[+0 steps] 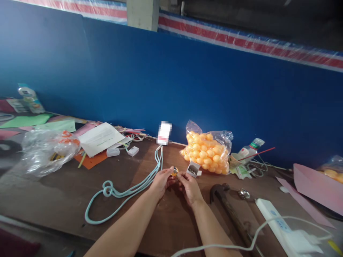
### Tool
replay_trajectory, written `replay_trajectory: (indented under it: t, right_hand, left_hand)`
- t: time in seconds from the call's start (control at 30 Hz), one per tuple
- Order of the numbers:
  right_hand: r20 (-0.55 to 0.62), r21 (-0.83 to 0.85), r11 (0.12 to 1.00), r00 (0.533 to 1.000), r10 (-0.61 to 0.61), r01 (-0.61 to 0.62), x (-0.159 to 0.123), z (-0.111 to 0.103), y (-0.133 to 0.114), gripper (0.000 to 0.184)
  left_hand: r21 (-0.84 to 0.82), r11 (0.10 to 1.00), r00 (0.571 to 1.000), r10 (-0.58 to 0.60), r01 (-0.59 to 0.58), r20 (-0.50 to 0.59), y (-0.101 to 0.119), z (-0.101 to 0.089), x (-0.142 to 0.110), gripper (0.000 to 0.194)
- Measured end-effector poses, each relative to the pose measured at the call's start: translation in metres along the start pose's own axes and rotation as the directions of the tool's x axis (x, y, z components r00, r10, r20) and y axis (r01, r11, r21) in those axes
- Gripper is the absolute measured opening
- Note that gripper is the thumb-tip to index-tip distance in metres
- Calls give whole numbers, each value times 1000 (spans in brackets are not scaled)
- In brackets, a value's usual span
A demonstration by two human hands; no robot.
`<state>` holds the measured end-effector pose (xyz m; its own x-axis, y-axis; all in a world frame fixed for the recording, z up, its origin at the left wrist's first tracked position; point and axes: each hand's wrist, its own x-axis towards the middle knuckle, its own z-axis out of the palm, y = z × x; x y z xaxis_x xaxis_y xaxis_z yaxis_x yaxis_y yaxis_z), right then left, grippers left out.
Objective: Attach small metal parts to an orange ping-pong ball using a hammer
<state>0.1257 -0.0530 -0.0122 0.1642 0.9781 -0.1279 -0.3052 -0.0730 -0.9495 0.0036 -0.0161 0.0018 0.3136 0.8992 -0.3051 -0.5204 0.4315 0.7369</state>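
Note:
Over the brown tabletop (171, 221), my left hand (161, 182) and my right hand (190, 188) meet, both closed on one small yellow ball (175, 171). A dark, shiny spot shows on the ball's upper side; what it is I cannot make out. My fingertips pinch the ball from either side and hide part of it. Just beyond my right hand stands a small opened box (193, 169) with shiny little pieces inside. Behind that box is a clear plastic bag (206, 151) full of similar yellow balls.
A light-blue cord (118, 194) loops left of my hands. On the right lie a claw hammer (227, 207), a shiny metal object (243, 193) and a white power strip (278, 223) with its cable. Papers (102, 139) and a crumpled plastic bag (48, 151) are at left; a blue partition (134, 78) stands behind.

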Motion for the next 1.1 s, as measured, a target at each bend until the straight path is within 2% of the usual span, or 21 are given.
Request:
replay_trajectory:
  t: [1.1]
  right_hand:
    - [-15,-13,998,998,-64,63,0,3,2,26]
  left_hand:
    - [54,997,998,58,-57,-22,-2,3,1,24]
